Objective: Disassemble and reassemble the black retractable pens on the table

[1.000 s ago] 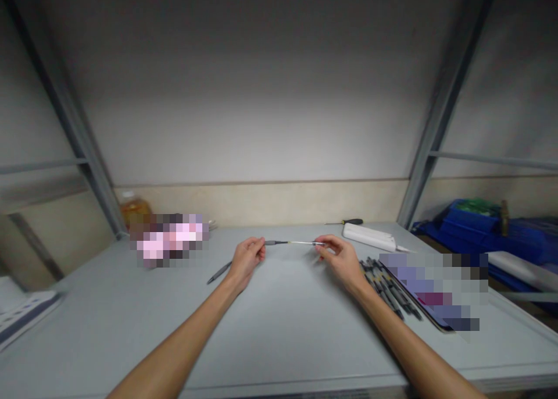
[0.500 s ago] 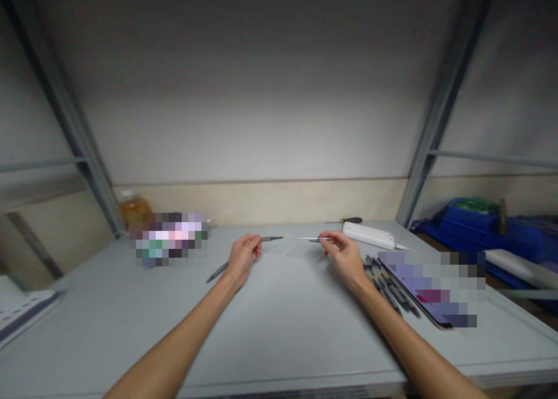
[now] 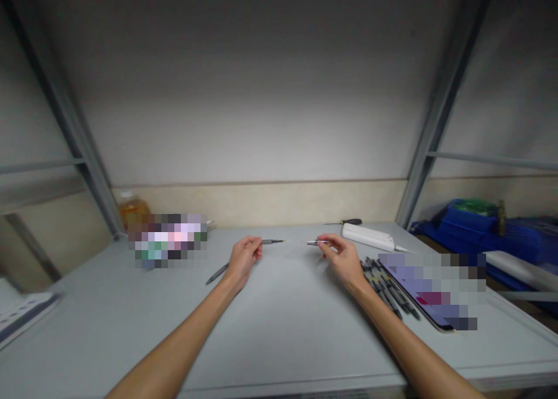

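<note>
My left hand (image 3: 242,258) is closed round a grey pen barrel (image 3: 272,242) that points right, its tip free in the air. My right hand (image 3: 342,256) pinches a thin pen part (image 3: 314,243), perhaps a refill, that points left toward the barrel. The two pieces are in line, with a small gap between their tips. Both hands hover just above the grey table (image 3: 279,329). Another grey pen (image 3: 217,273) lies on the table under my left wrist.
Several dark pens (image 3: 387,288) lie in a row beside my right forearm, next to a blurred flat object (image 3: 431,291). A white device (image 3: 370,237) and a screwdriver (image 3: 344,221) lie at the back. Blue bins (image 3: 475,221) stand far right, a bottle (image 3: 131,207) back left.
The refill has come out of the barrel: a second ago the pieces were joined between my hands. They then drew apart, and now their tips sit a little closer again.
</note>
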`<act>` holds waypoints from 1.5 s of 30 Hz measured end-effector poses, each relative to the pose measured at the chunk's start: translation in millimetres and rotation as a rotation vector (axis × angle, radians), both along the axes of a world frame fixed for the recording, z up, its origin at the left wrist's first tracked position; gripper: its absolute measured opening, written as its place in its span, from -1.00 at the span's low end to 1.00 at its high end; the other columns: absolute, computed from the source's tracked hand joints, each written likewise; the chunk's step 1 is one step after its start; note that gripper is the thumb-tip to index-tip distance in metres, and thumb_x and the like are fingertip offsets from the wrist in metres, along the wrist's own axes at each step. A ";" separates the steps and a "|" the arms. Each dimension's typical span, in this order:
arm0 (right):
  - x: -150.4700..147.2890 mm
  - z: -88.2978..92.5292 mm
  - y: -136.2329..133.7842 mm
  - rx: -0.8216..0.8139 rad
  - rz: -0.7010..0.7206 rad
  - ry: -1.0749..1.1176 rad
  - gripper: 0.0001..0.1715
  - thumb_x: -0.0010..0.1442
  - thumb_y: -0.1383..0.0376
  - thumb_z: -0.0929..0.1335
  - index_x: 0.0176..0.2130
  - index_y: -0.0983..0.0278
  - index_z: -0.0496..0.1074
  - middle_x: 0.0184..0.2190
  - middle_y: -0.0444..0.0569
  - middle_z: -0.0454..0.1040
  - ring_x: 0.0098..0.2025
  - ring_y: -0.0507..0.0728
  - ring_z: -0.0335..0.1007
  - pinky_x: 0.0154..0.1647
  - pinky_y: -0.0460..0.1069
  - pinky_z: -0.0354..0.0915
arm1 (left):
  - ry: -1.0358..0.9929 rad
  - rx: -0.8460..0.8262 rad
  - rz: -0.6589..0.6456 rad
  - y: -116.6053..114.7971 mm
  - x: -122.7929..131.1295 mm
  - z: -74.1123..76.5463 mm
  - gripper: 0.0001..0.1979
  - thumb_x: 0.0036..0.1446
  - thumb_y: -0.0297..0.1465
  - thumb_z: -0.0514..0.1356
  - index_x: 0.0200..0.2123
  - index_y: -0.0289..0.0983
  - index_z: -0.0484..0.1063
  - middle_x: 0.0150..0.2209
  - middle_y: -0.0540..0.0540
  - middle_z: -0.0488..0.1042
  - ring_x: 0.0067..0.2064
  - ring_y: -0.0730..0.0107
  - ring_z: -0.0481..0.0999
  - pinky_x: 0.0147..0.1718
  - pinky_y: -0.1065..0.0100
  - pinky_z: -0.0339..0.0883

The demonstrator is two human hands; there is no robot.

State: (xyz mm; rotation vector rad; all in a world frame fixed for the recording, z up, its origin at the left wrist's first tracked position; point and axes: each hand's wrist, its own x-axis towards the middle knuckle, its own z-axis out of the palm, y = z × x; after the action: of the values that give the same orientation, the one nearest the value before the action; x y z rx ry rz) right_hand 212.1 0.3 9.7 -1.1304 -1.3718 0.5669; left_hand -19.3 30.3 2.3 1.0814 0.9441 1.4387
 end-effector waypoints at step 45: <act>-11.5 -8.4 -4.9 -0.371 0.307 0.175 -0.58 -0.09 0.06 0.38 -0.66 0.31 0.25 -0.77 -0.23 0.16 -0.74 -0.09 0.01 -0.70 -0.13 -0.07 | 0.407 0.292 -0.103 -7.8 8.1 -11.1 -0.81 -0.09 -0.31 0.23 -0.47 -0.33 0.36 -0.53 -0.02 0.43 -0.45 0.46 0.42 -0.41 0.43 0.24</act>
State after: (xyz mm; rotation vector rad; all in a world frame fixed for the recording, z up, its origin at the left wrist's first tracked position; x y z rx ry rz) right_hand 200.6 -4.6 1.3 -1.1350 -1.3266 1.1533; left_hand -11.2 22.5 -8.8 1.6608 0.9587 1.3211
